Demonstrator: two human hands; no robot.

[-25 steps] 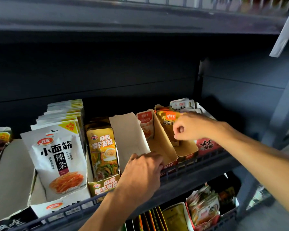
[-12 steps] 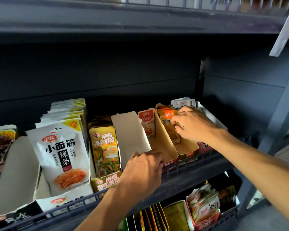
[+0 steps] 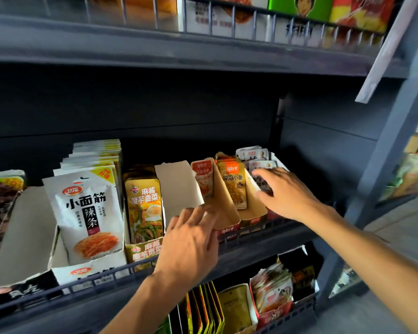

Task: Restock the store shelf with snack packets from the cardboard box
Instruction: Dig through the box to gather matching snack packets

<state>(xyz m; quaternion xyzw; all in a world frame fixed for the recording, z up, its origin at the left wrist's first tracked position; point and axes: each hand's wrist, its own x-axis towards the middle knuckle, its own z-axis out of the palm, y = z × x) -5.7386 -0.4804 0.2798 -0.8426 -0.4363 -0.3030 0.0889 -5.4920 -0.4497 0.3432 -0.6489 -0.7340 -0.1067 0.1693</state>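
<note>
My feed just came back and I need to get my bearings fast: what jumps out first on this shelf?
The big white packet with red noodles stands front left in its torn white carton, the brightest thing on the middle shelf. Two bare hands reach in: the left hand spread at the open brown box in the centre, the right hand open over the small packets at the right end. Between them stands an orange fish-snack packet.

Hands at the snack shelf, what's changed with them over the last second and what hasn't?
The right hand was a closed fist over the orange fish packets; it has opened and spread flat, shifted right toward the white packets. The left hand loosened, fingers now spread against the cardboard divider. Neither holds a packet. The packets and boxes on the shelf stayed put.
</note>
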